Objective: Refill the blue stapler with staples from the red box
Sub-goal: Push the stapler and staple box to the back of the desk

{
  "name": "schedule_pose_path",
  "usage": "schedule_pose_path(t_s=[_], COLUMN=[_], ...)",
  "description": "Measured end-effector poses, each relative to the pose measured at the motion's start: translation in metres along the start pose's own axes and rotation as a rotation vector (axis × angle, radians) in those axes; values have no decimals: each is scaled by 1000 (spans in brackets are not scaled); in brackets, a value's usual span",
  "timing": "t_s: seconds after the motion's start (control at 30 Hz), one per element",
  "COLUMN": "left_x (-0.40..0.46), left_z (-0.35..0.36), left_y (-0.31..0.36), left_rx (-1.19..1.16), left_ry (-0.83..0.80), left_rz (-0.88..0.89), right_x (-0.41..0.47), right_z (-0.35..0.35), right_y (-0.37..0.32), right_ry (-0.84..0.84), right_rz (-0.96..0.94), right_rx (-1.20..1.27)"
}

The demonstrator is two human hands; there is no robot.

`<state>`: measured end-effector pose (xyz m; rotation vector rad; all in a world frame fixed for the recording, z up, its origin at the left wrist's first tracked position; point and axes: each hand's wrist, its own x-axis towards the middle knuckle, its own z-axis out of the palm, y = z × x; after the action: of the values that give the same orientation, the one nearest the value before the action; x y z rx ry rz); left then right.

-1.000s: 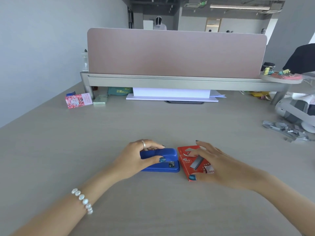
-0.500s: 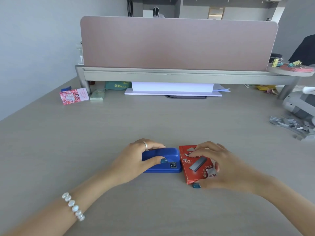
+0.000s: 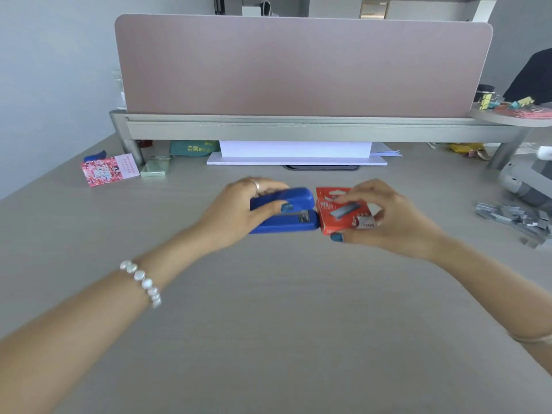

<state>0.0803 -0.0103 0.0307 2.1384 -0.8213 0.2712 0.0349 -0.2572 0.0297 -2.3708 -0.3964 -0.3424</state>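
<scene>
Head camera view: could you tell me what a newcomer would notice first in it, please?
Dead centre on the grey desk, the left hand grips a blue stapler while the right hand holds a red staple box right beside it. Behind them, a wide pink divider panel fills the back. At the far right edge lies a pile of loose grey staples.

Both arms are reaching forward. Left hand point(image 3: 236, 213) is curling its grip closed, thumb in front, pearl bracelet point(image 3: 142, 281) on the wrist. Right hand point(image 3: 388, 216) is pinching closed too, fingers arched.
</scene>
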Motion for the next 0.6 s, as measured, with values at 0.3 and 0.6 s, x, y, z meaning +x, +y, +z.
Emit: schedule_pose_path(t_s=[0.3,0.6], left_x=[106,147], left_z=[13,50], left_y=[-53,-107], left_rx=[48,61], left_ry=[22,-71], left_rz=[-24,-104], right_x=[97,144], right_z=[-4,23], right_y=[43,109], right_ry=[39,-26], right_rz=[59,197], right_rx=[-27,-75])
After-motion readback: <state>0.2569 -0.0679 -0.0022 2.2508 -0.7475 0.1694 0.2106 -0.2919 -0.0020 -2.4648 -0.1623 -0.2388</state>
